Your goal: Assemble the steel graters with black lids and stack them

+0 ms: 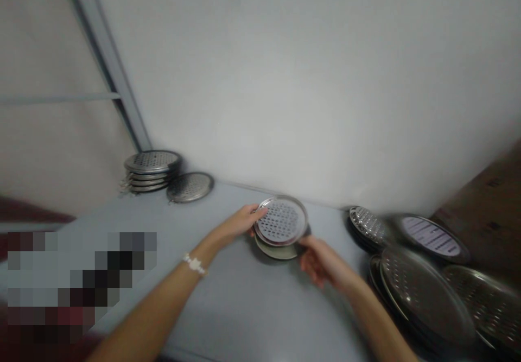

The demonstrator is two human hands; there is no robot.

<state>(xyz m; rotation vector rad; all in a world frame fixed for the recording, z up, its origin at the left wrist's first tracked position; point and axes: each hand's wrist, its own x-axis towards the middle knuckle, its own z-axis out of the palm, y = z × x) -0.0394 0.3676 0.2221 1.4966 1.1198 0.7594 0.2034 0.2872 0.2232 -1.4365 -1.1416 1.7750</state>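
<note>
A round, rimmed metal plate with many holes (pixel 281 220), much like a flat grater, is held tilted above the middle of the table. My left hand (pixel 246 219) grips its left edge, with the thumb on top and the fingers underneath. At the lower right edge, my right hand (pixel 321 261) is closed, thumb and index finger pinching the rim area. Just below the holed plate shows a second round metal piece (pixel 280 252), mostly covered by it. Whether the two pieces touch I cannot tell.
On the grey table (pixel 244 307), a stack of holed plates (pixel 152 162) stands back left, beside a single holed plate (pixel 191 187). More round plates (pixel 423 291) lie piled at right, near a labelled disc (pixel 431 235). A white wall (pixel 285 107) rises behind.
</note>
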